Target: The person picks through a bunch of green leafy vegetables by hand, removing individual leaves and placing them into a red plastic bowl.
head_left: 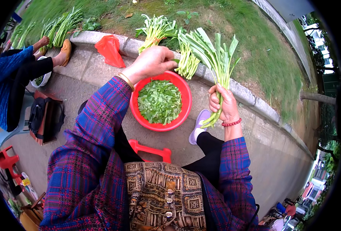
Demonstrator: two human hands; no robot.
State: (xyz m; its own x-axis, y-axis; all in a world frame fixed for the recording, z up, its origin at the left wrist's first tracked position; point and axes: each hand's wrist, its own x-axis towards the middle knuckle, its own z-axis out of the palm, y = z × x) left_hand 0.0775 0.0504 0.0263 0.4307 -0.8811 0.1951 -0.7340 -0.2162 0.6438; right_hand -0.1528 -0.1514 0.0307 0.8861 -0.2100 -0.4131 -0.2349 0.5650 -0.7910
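My right hand [221, 103] is closed round the stalks of a bunch of leafy greens [225, 63], held upright with the leaves fanning out at the top and the stalk ends poking out below the fist. Over the far rim of a red plastic basin [186, 94], my left hand [153, 61] has its fingers pinched together, with a small green leaf [176, 61] at the fingertips. Cut or torn green leaves [159, 102] fill the bottom of the basin, which stands on the pavement between my feet.
Tied bundles of greens [155, 30] and loose stalks [188, 63] lie along the stone kerb [243, 94], beside a red plastic bag [111, 50]. A red stool [151, 150] is close in front of me. At the left another person [5, 84] sits near a black bag [39, 115].
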